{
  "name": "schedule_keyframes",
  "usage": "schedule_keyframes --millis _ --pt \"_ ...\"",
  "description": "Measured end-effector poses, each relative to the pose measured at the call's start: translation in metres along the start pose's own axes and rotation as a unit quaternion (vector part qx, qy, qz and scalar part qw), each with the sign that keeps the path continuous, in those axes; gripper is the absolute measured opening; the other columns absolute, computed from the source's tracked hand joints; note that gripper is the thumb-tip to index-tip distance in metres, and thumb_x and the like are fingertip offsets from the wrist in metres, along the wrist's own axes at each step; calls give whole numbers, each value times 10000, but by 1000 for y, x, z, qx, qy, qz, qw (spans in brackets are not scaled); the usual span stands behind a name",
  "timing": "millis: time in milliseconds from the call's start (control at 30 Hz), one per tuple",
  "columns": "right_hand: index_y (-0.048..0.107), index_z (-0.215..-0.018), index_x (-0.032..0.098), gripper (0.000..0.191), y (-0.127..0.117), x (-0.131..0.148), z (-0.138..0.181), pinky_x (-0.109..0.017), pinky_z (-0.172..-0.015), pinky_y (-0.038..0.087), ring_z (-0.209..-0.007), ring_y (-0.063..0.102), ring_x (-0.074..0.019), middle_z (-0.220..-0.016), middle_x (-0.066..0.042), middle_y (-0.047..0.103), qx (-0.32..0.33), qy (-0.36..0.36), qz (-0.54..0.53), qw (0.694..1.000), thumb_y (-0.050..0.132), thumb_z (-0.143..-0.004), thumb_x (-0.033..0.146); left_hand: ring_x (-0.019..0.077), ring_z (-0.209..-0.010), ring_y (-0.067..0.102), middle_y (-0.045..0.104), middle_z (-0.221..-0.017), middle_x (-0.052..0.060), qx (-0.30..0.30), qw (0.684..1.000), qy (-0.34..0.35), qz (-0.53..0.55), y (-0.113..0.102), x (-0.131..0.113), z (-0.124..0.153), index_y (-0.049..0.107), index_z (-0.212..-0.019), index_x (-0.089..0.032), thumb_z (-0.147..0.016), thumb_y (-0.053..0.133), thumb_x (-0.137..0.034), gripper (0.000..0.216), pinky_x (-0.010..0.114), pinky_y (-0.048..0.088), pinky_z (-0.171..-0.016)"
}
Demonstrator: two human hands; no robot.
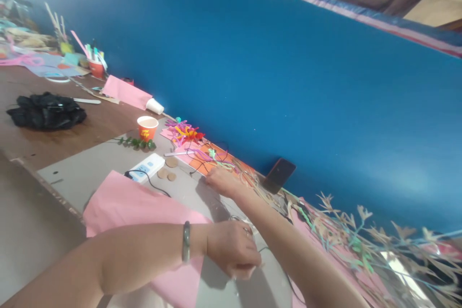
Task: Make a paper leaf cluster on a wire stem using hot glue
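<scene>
My left hand (234, 250), with a green bangle at the wrist, is closed in a fist over the grey board. What its fingers hold is too blurred to make out. Farther up, my right hand (222, 181) reaches across to the edge of the orange paper (200, 166). Its fingers are bunched together, and anything in them is hidden. Beside that hand lie thin black wires and a green pipe cleaner (212, 154). Pink paper (144, 207) spreads under my left forearm. Several wooden discs (171, 161) sit left of my right hand.
A white power strip (148, 167) with a black cable stands near a paper cup (147, 128) and a leafy sprig (134, 143). Colourful pipe cleaners (184, 132) lie behind. A phone (279, 175) leans on the blue wall (252, 67). A black bundle (46, 111) rests left; dried stems (346, 231) crowd the right.
</scene>
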State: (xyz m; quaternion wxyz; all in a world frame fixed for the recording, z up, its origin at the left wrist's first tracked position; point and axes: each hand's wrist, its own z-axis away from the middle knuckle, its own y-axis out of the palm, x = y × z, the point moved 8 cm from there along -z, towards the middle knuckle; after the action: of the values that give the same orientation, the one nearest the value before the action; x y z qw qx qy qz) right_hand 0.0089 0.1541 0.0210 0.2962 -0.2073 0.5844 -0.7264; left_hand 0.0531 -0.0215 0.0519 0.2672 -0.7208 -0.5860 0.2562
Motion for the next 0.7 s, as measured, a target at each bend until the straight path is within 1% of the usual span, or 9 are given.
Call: schedule_keyframes --millis 100,200,300,367,467,567,633,700 --pt "700 -815 112 203 2 2 2 -326 -872 392 -982 602 -255 -898 -169 700 -7 6 -8 1000 522 -806 16 136 -521 494 577 -549 -20 1 1000 -1 4 0 0 1 489 -699 -202 -729 519 -188 45 314 404 -652" --pt "677 -808 108 183 3 0 4 -337 -878 397 -990 599 -266 -921 -183 696 -37 28 -48 998 529 -786 4 142 -537 502 583 -563 -10 20 1000 -8 2 4 1 2 478 -682 -206 -746 517 -190 76 320 402 -655" --pt "643 -763 134 129 0 -12 8 -326 -822 423 -926 611 -248 -891 -153 697 -93 71 -118 986 548 -789 52 146 -555 518 594 -574 1 30 1000 -9 -2 6 2 2 452 -648 -207 -759 529 -212 135 322 412 -673" --pt "616 -763 154 107 -8 -25 14 -302 -745 438 -820 613 -208 -841 -110 691 -144 103 -182 967 534 -825 124 144 -555 526 602 -579 5 30 1000 -7 -1 7 3 2 443 -636 -206 -765 537 -227 160 322 426 -694" --pt "575 -789 174 149 -26 -45 32 -258 -625 436 -664 575 -149 -753 -51 671 -218 135 -295 920 487 -875 259 143 -549 539 613 -577 6 28 1000 -10 6 7 5 2 464 -648 -205 -759 549 -222 140 319 447 -741" --pt "528 -802 192 217 -44 -57 59 -239 -539 435 -562 544 -123 -698 -27 669 -275 147 -407 858 468 -876 387 147 -557 555 626 -575 8 14 999 -29 39 5 6 2 510 -662 -207 -735 562 -190 91 314 452 -742" --pt "493 -803 205 242 -53 -60 82 -236 -497 431 -506 529 -113 -679 -22 673 -316 159 -466 811 476 -863 439 150 -566 567 628 -565 7 -15 994 -74 83 0 12 2 541 -655 -206 -711 575 -165 77 303 448 -717" --pt "474 -801 212 247 -59 -61 110 -226 -457 410 -462 508 -102 -665 -16 668 -364 177 -507 761 507 -843 453 155 -615 594 651 -604 9 -72 972 -165 148 -10 27 5 588 -676 -196 -697 582 -150 51 289 445 -713"
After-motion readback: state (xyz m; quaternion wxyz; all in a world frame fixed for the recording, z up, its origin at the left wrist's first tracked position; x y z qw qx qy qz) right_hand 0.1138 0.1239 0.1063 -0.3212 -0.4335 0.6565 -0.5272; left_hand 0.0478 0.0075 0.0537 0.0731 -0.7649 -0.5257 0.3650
